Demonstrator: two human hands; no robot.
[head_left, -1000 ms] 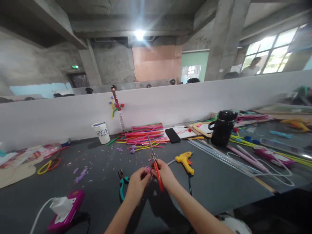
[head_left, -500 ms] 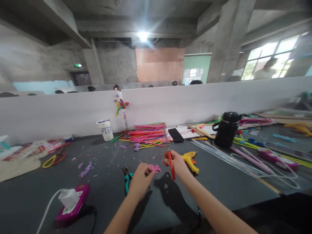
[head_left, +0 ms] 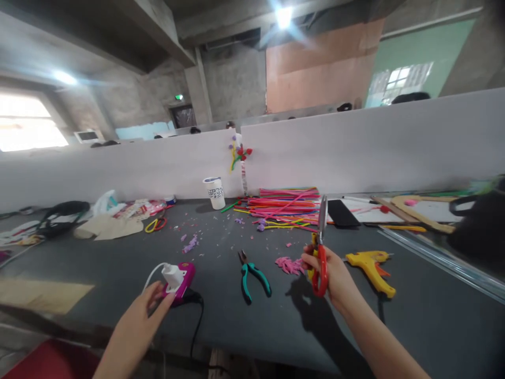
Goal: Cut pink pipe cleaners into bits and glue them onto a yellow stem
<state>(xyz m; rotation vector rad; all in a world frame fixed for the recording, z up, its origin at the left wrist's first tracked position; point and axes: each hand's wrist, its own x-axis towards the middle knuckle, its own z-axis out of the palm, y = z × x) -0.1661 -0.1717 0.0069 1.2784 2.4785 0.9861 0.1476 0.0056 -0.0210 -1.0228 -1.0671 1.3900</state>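
My left hand [head_left: 144, 311] is at the near end of a magenta power strip [head_left: 187, 276], thumb and fingers on either side of it, beside a white plug [head_left: 172, 276]. My right hand [head_left: 329, 268] holds scissors [head_left: 322, 268] with red and yellow handles, blades pointing up and closed together. Just left of that hand lies a small heap of pink fuzzy cut pieces [head_left: 289, 265]. Pliers [head_left: 252, 276] with teal handles lie between my hands, jaws away from me. A yellow glue gun [head_left: 371, 267] rests right of my right hand.
Behind lie a bundle of coloured pipe cleaners [head_left: 284, 206], a white cup [head_left: 215, 193] and a black phone [head_left: 343, 213]. Purple scraps [head_left: 191, 244] and another pair of scissors [head_left: 155, 225] are on the left. Clear strips [head_left: 442, 260] and a black flask [head_left: 481, 226] stand right. A white partition [head_left: 335, 147] runs behind.
My left hand has left the pink pieces and moved left to the power strip. The right hand still holds the scissors. The view has turned left.
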